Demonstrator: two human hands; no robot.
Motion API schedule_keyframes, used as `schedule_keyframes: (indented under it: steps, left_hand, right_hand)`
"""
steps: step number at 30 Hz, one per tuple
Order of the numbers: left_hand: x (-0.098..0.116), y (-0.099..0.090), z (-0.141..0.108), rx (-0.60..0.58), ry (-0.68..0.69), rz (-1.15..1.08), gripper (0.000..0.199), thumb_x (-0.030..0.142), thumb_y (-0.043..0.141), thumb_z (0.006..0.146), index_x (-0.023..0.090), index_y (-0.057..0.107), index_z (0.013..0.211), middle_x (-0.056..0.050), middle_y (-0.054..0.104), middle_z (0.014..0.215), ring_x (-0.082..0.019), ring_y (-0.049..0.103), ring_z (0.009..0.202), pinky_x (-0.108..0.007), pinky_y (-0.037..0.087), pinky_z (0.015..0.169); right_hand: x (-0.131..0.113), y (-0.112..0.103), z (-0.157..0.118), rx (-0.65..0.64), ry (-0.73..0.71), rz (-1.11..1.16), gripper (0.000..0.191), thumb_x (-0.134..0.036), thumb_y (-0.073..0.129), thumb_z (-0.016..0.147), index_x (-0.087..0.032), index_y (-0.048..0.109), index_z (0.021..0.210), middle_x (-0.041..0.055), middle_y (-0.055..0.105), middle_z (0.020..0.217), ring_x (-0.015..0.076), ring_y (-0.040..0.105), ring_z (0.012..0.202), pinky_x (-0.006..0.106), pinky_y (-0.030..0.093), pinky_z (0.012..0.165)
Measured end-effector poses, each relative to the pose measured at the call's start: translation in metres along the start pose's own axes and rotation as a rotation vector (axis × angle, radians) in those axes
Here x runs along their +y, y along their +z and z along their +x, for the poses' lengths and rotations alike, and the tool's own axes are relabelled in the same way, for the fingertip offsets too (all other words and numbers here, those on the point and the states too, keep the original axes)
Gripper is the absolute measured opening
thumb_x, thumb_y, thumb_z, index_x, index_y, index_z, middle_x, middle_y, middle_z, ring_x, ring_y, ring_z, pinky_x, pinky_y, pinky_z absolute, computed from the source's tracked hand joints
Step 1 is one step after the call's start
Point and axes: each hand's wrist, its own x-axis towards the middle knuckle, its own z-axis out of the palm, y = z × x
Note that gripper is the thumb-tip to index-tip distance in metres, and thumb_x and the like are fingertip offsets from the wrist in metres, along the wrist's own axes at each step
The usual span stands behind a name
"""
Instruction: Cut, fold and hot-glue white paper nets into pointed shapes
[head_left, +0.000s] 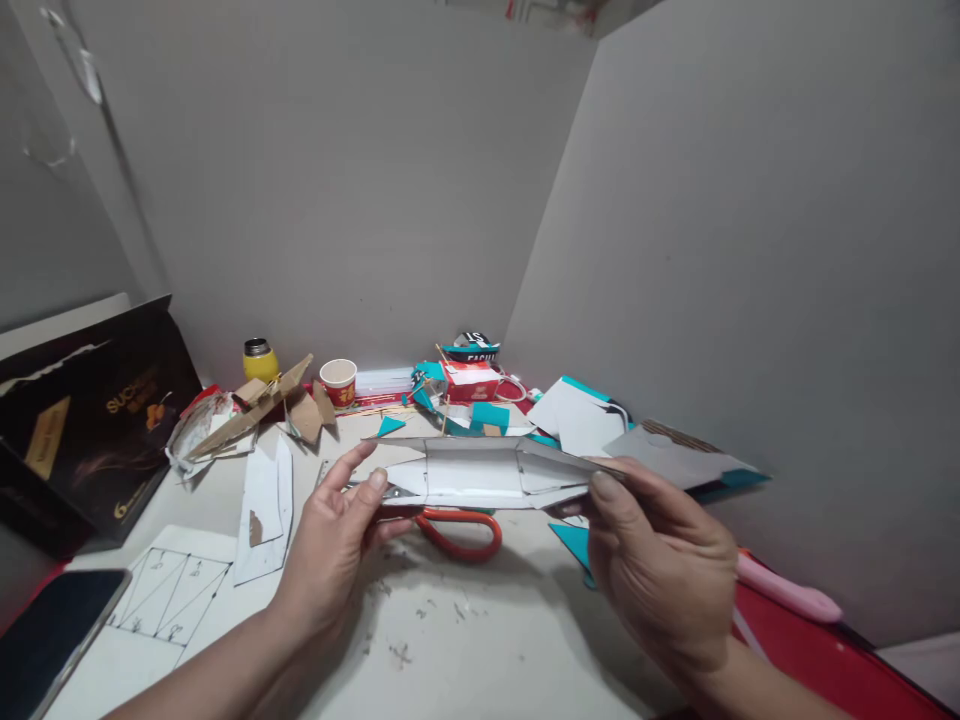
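The counter point(450, 665) spreads under everything, its near middle dotted with small dark marks. At its left stands a dark printed box point(97, 435), with a sheet drawn with lines point(172, 600) lying flat near it. Above the counter's middle is the folded card piece point(474, 473), white inside, bent into a shallow trough with raised long walls, creased across near each end and tapering outward. Both hands are closed on it: the left hand point(337, 530) pinches one tapered end between thumb and fingers, the right hand point(660, 570) the other. The card looks thin, so a light, even pinch should serve best, with both ends level and the thumbs close to the creases; squeezing or twisting would probably buckle the long walls. Just below the trough's near edge shows an orange loop handle point(480, 550); whether it touches the left fingers is hard to tell from here, so it seems wise to keep the card clear of it. Farther back stand a paper cup point(339, 385) and, smaller, a teal scrap point(390, 427).
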Motion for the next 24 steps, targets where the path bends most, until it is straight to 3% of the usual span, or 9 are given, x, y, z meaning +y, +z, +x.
schedule_keyframes:
  steps: [4,9,11,13,16,19,24]
  left_hand:
    - [0.000,-0.002,-0.001,0.017,0.096,0.169,0.077,0.039,0.062,0.084,0.029,0.019,0.147,0.002,0.068,0.073,-0.013,0.066,0.065,-0.025,0.056,0.064]
    - [0.003,-0.003,0.002,0.022,0.194,0.232,0.073,0.045,0.057,0.085,0.031,0.019,0.146,0.005,0.061,0.072,-0.010,0.056,0.054,-0.024,0.053,0.056]
    - [0.004,-0.004,0.003,0.031,0.198,0.254,0.069,0.045,0.056,0.085,0.031,0.023,0.145,0.002,0.061,0.079,-0.011,0.055,0.059,-0.024,0.054,0.057]
    - [0.003,-0.005,0.004,0.025,0.195,0.261,0.067,0.045,0.054,0.086,0.031,0.024,0.144,-0.004,0.062,0.100,-0.014,0.058,0.074,-0.026,0.056,0.061]
    - [-0.002,-0.009,0.005,-0.001,0.245,0.266,0.064,0.047,0.049,0.088,0.032,0.024,0.145,-0.011,0.050,0.131,-0.022,0.059,0.095,-0.030,0.057,0.064]
    - [-0.012,-0.016,0.006,-0.021,0.418,0.347,0.059,0.047,0.049,0.088,0.032,0.032,0.143,-0.011,0.051,0.134,-0.024,0.061,0.094,-0.032,0.057,0.063]
    - [-0.019,-0.023,0.004,-0.038,0.646,0.428,0.050,0.039,0.054,0.087,0.027,0.046,0.135,-0.011,0.061,0.124,-0.026,0.062,0.103,-0.036,0.052,0.084]
  right_hand:
    - [-0.002,0.002,-0.001,0.026,0.022,-0.002,0.014,-0.019,0.069,0.079,-0.028,0.072,0.090,-0.0006,0.063,0.081,0.0131,0.062,0.059,0.026,0.051,0.051]
    - [-0.010,0.006,-0.001,0.017,0.099,0.013,0.008,-0.024,0.069,0.080,-0.028,0.072,0.086,-0.0009,0.062,0.077,0.0117,0.060,0.050,0.027,0.052,0.050]
    - [-0.011,0.007,0.000,0.027,0.115,0.010,0.007,-0.026,0.070,0.079,-0.026,0.072,0.085,-0.0005,0.063,0.076,0.0119,0.061,0.049,0.027,0.052,0.049]
    - [-0.010,0.008,0.000,0.045,0.125,0.016,0.007,-0.026,0.072,0.077,-0.025,0.072,0.084,-0.0001,0.065,0.075,0.0120,0.061,0.049,0.026,0.052,0.048]
    - [-0.008,0.010,0.001,0.062,0.155,0.038,0.011,-0.028,0.074,0.074,-0.023,0.073,0.083,0.0000,0.066,0.068,0.0118,0.062,0.049,0.023,0.053,0.049]
    - [-0.007,0.013,0.002,0.045,0.222,0.087,0.014,-0.032,0.077,0.071,-0.021,0.073,0.080,-0.0006,0.065,0.055,0.0116,0.062,0.049,0.020,0.054,0.050]
    - [-0.010,0.018,0.004,0.042,0.335,0.205,0.018,-0.033,0.082,0.063,-0.020,0.073,0.073,-0.0009,0.064,0.051,0.0096,0.060,0.046,0.016,0.052,0.046]
